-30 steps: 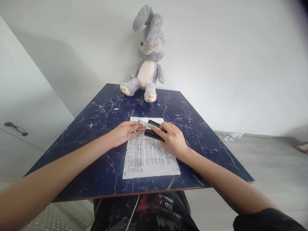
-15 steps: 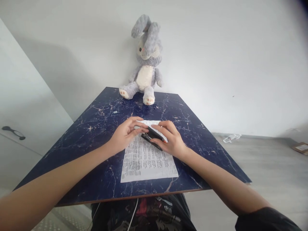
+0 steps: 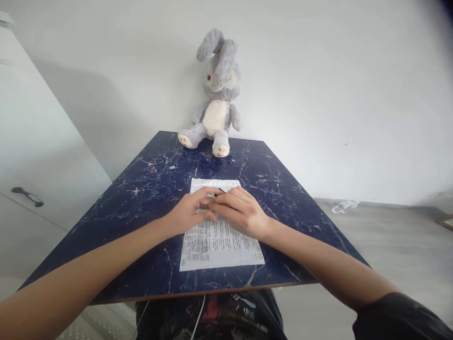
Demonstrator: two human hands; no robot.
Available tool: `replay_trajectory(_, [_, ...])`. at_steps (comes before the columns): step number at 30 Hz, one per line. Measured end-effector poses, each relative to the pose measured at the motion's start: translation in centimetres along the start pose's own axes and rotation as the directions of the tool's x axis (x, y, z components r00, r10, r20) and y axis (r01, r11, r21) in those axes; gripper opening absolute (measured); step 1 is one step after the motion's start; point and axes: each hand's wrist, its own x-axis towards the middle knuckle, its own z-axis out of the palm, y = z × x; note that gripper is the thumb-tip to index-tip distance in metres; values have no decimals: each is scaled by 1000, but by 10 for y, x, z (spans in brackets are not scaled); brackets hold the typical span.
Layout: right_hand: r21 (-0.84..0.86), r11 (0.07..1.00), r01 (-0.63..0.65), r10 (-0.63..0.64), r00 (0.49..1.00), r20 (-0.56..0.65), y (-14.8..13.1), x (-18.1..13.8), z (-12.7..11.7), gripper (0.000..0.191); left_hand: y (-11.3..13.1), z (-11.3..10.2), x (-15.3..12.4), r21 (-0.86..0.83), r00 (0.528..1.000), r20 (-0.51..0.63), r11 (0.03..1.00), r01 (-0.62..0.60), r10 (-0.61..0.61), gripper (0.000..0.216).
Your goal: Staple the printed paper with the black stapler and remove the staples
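My right hand (image 3: 246, 212) is closed over a black stapler (image 3: 221, 191), and only a small dark tip of it shows between the fingers. From the other side my left hand (image 3: 193, 210) meets it, its fingers curled around the left end and its thumb below. The fingertips of both hands touch or overlap, so most of the stapler is hidden. Beneath the hands lies a printed sheet of paper (image 3: 219, 250), its lower half in plain sight and its top edge showing beyond the fingers.
The dark blue marbled table (image 3: 141, 198) carries a grey plush rabbit (image 3: 216, 115) at its far edge, against the wall. A small pale scrap (image 3: 172, 167) lies left of the rabbit. White cabinet (image 3: 31, 141) at left; a clear plastic piece (image 3: 344, 206) on the floor at right.
The black stapler, spread open and clearly visible before, is now mostly covered by my right hand. My hands have come closer together. The view has shifted slightly.
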Motion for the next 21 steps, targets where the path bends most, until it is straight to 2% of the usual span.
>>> replay_trajectory(2, [-2, 998, -61, 61, 997, -55, 19, -1, -4, 28, -1, -6, 3, 39, 991, -132, 999, 5, 0, 51])
replay_trajectory(4, [-6, 975, -221, 218, 968, -122, 51, -8, -8, 28, -7, -23, 7, 160, 946, -323, 986, 55, 0, 36])
replay_trajectory(5, [1, 945, -327, 324, 937, -133, 72, -13, -9, 25, -13, -36, 10, 241, 916, -401, 967, 83, 21, 32])
replay_trajectory(8, [-28, 800, -600, 599, 800, -45, 140, -42, -8, 17, -41, -81, 17, 543, 907, -417, 817, 194, 62, 30])
replay_trajectory(10, [-156, 649, -745, 757, 652, 35, 176, -67, -3, 18, -66, -107, 19, 679, 914, -400, 691, 248, 64, 36])
replay_trajectory(12, [-198, 591, -782, 803, 593, 58, 198, -88, 4, 20, -89, -123, 20, 727, 911, -411, 596, 341, -20, 48])
replay_trajectory(14, [-207, 580, -788, 812, 578, 77, 208, -103, 11, 22, -105, -128, 20, 742, 898, -406, 513, 432, -169, 57])
replay_trajectory(16, [-206, 582, -787, 812, 578, 87, 210, -110, 15, 24, -112, -127, 20, 768, 889, -376, 448, 457, -263, 59])
replay_trajectory(18, [-201, 580, -789, 813, 577, 80, 208, -110, 16, 25, -110, -125, 20, 808, 908, -331, 419, 413, -257, 55])
replay_trajectory(21, [-188, 578, -794, 809, 587, 11, 199, -102, 13, 29, -99, -123, 21, 854, 946, -277, 408, 323, -169, 39])
